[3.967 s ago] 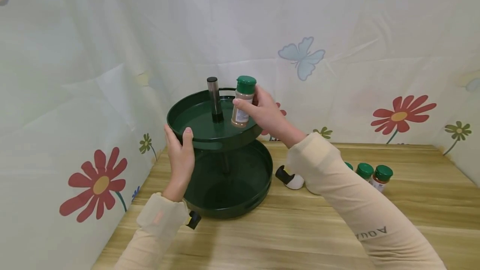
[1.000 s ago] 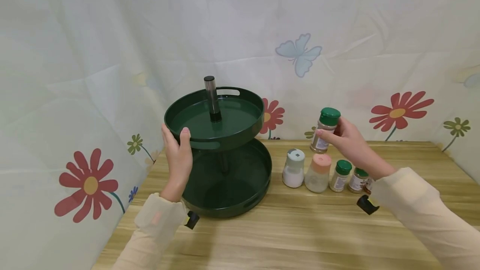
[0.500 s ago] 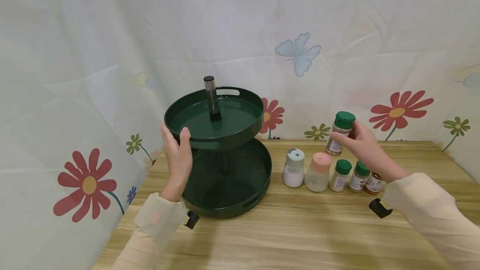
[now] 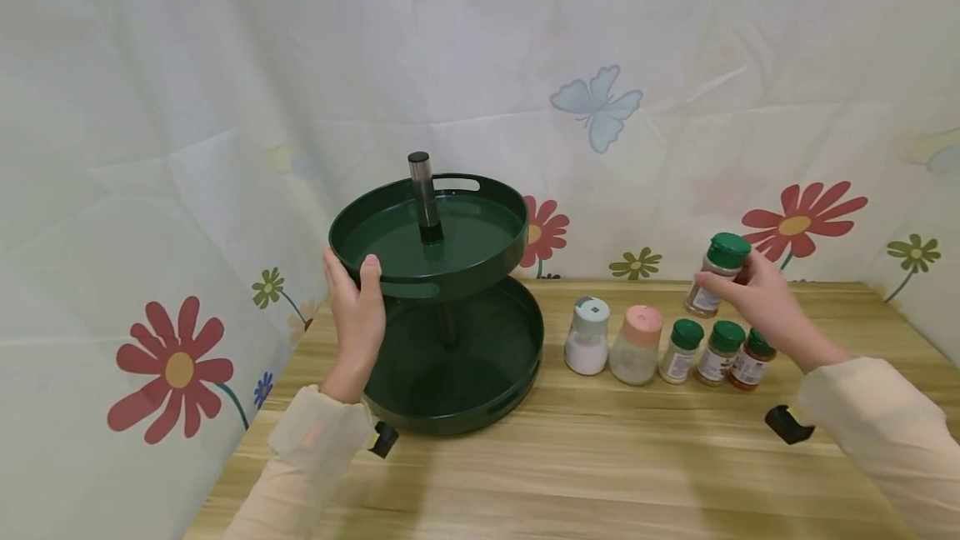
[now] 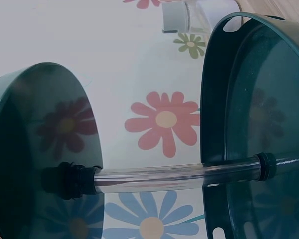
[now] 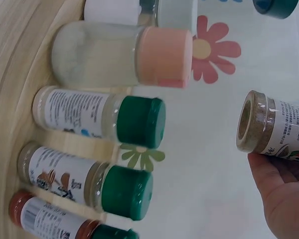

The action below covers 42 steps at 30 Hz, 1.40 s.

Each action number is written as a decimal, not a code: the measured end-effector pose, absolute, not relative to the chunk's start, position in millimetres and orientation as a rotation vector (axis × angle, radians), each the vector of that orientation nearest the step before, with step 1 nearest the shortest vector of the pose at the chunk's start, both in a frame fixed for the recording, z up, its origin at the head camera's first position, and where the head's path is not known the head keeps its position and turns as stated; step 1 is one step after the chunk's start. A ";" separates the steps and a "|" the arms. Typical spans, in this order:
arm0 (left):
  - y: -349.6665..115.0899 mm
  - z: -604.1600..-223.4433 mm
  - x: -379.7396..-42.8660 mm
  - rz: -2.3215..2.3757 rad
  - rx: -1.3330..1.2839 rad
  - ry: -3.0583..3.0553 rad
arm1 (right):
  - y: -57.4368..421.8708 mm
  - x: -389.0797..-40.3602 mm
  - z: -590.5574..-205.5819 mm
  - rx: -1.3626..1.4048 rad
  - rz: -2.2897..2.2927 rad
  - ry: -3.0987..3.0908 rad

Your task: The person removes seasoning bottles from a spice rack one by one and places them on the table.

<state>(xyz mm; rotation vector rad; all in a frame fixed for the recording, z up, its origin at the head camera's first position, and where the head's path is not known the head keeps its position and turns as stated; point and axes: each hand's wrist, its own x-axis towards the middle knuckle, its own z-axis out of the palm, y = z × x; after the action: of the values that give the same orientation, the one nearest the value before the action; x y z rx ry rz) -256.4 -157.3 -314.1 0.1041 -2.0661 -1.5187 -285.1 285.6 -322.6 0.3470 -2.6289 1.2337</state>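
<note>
Jars point(image 4: 708, 352) (five, lined up) stand below right grip point(image 4: 757, 294) pinching spice bottle point(image 4: 716, 273).

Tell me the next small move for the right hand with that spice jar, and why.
Probably lower the spice jar onto the table at the far end of the row, beside the red-spice jar: the right hand holds it in the air just behind that end.

A makeshift home-style recording corner. Pale cloth point(image 4: 480, 48) printed with flowers and a butterfly curtains off a wooden table point(image 4: 600, 457). Spice jars point(image 4: 708, 352) suggest a kitchen.
</note>
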 end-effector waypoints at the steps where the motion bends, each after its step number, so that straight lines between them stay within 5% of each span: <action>1: -157.2 -314.1 -256.5 -1.518 0.103 -2.065 | 287.7 -285.1 -323.8 0.341 1.229 -2.625; 42: -157.7 -314.5 -255.0 -1.527 0.103 -2.076 | 371.7 -286.6 -361.9 0.014 1.327 -2.504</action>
<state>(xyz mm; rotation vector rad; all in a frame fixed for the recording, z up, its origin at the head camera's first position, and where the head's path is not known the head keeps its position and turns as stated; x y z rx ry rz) -255.0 -157.7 -314.5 0.1034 -2.0763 -1.5271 -286.6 371.7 -361.9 0.0138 -2.5036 1.3268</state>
